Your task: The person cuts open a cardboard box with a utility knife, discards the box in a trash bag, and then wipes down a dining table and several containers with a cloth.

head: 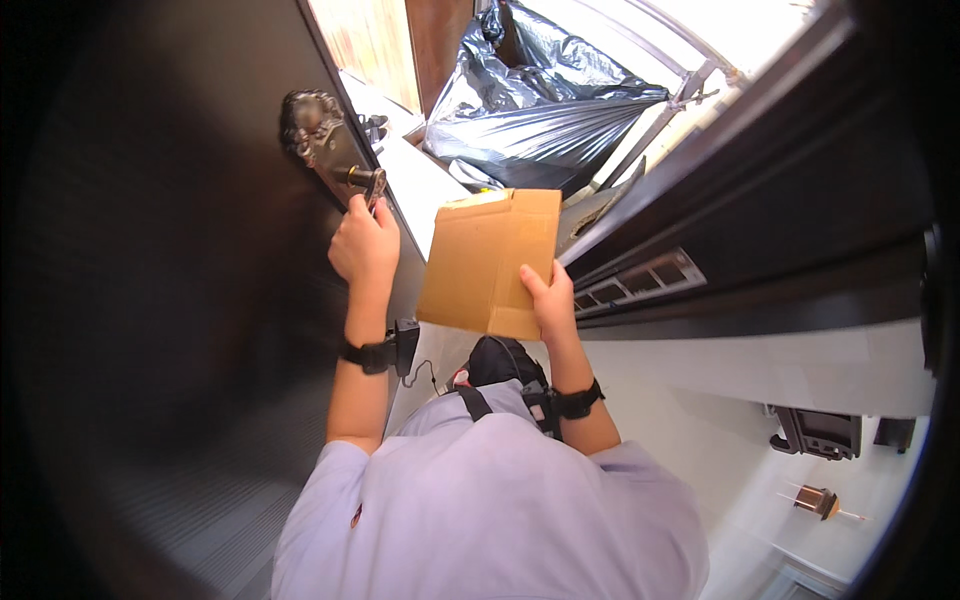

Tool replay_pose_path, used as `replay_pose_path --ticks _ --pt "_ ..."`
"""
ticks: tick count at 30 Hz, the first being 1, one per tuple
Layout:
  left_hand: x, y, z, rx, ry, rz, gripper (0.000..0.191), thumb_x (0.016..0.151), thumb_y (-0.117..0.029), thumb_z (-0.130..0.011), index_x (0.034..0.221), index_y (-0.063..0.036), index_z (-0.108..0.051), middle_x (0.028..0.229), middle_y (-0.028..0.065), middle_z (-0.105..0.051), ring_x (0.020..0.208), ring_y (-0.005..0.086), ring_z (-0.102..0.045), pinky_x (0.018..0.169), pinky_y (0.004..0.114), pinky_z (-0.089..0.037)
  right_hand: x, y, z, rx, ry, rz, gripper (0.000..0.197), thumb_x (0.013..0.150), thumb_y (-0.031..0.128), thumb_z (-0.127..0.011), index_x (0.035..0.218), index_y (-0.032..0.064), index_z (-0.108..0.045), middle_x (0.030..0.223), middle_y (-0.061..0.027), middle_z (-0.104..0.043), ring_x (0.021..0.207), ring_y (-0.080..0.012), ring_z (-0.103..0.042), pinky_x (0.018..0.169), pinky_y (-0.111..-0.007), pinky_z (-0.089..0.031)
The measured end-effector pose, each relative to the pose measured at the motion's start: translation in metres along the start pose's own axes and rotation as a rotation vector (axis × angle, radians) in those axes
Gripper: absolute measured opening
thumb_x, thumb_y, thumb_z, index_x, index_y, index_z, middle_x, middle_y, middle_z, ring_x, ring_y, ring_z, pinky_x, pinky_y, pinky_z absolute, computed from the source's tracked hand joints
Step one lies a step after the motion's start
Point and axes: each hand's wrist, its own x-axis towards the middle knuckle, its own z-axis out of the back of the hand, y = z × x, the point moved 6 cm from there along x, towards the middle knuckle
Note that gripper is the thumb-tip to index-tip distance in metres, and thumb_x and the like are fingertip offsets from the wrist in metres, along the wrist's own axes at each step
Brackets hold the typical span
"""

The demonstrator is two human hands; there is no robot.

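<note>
My left hand (pixel 365 244) has its fingers closed around the lever of a door handle (pixel 377 182). The handle stands out from an ornate metal lock plate (pixel 315 131) on a dark door (pixel 187 195), which is ajar. In my right hand (pixel 555 304) is a flat brown cardboard box (pixel 480 262), gripped at its right edge with the thumb on top. The box is tilted in front of my body, over the gap between door and frame. What the fingers do beneath the box is hidden.
Beyond the doorway, a large black plastic bag (pixel 540 135) sits against a metal rail (pixel 660 112). On the right runs the dark door frame (pixel 750 202) with a metal strike plate (pixel 641 283). A dark device (pixel 825 433) and a copper-coloured fixture (pixel 816 501) are at the pale wall.
</note>
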Motion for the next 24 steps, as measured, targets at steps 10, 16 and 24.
replay_pose_path --ticks 10,16,24 --pt "0.021 -0.02 -0.012 -0.433 -0.547 -0.351 0.019 0.076 -0.011 -0.06 0.093 -0.0033 -0.06 0.096 0.011 -0.059 0.087 0.0269 -0.057 0.076 0.036 -0.044 0.251 -0.056 -0.065 0.549 -0.131 -0.168 0.03 0.082 0.009 -0.053 0.109 -0.0039 -0.049 0.1 -0.0121 -0.059 0.087 -0.0231 -0.06 0.076 -0.034 -0.049" --pt "0.101 -0.051 -0.144 -0.813 -0.015 -0.2 0.017 0.08 -0.008 -0.057 0.093 0.0014 -0.058 0.095 0.013 -0.058 0.086 0.0241 -0.056 0.075 0.033 -0.045 0.347 -0.038 -0.088 0.647 -0.235 -0.217 0.031 0.082 0.011 -0.054 0.11 -0.0027 -0.049 0.1 -0.0112 -0.058 0.088 -0.024 -0.06 0.077 -0.035 -0.048" --pt "0.16 -0.097 -0.292 -1.601 1.039 0.686 0.085 0.081 -0.061 -0.046 0.137 -0.0048 -0.016 0.127 0.0206 -0.043 0.118 0.0337 -0.041 0.097 0.048 -0.034 0.382 -0.049 -0.081 0.547 -0.222 -0.225 0.036 0.081 0.012 -0.058 0.113 -0.0006 -0.049 0.101 -0.009 -0.058 0.088 -0.0187 -0.058 0.073 -0.032 -0.047"
